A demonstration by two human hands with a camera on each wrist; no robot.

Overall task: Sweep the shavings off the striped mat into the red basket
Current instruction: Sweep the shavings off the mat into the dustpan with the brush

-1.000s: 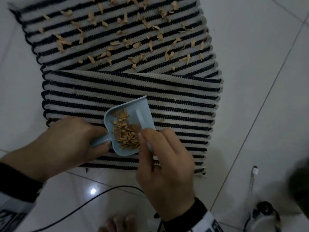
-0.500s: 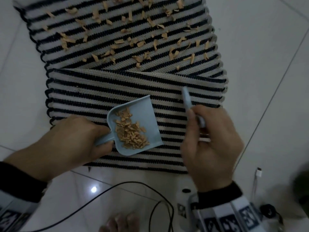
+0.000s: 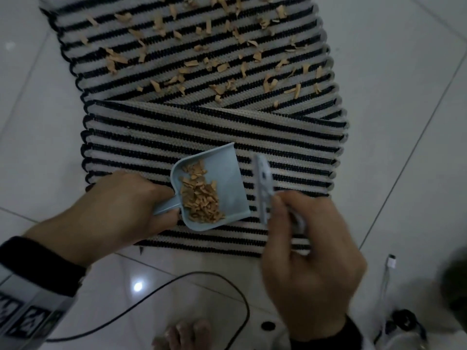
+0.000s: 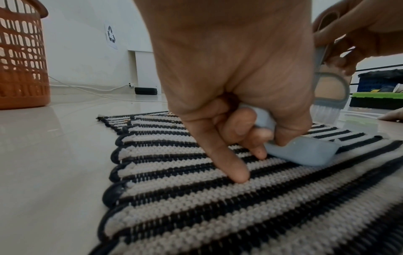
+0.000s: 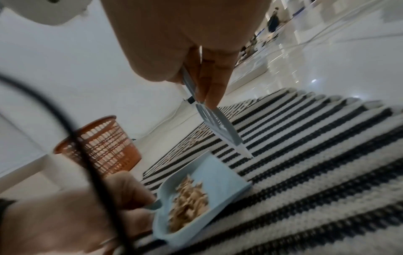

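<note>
The black-and-white striped mat (image 3: 202, 137) lies on the tiled floor with its near part folded over. Tan shavings (image 3: 217, 69) are scattered on its far half. My left hand (image 3: 121, 205) grips the handle of a pale blue dustpan (image 3: 222, 178) that rests on the fold with a heap of shavings (image 3: 199, 195) in it. Just right of the pan, my right hand (image 3: 303, 253) holds a small blue-grey brush (image 3: 264, 188) above the mat. The red basket (image 4: 21, 58) stands on the floor beyond the mat's left side; the basket (image 5: 102, 146) also shows in the right wrist view.
A black cable (image 3: 202, 281) loops over the white tiles near me. A white cable plug (image 3: 391, 261) and a dark device (image 3: 404, 322) lie at the lower right. My bare toes (image 3: 187, 334) show at the bottom edge. Crates (image 4: 379, 93) stand far off.
My right hand lifted the brush out of the dustpan, swung it out to the right, then brought it back close to the pan's right side. The left hand and dustpan stayed put.
</note>
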